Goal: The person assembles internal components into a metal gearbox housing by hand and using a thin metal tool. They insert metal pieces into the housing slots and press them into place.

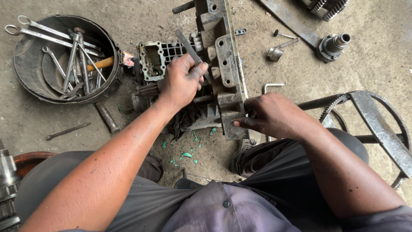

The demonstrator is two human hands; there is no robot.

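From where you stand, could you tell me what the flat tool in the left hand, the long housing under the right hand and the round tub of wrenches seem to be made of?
Flat tool in the left hand: bare grey steel, dull, by its look. Housing under the right hand: probably cast metal, matte grey and grimy, with bolt holes. Tub: dark, dull and scuffed, rubber or blackened metal; I cannot tell. Wrenches: bright steel.

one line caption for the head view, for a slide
Left hand holds a flat metal blade against a metal casing; right hand steadies its near end, green flakes below.
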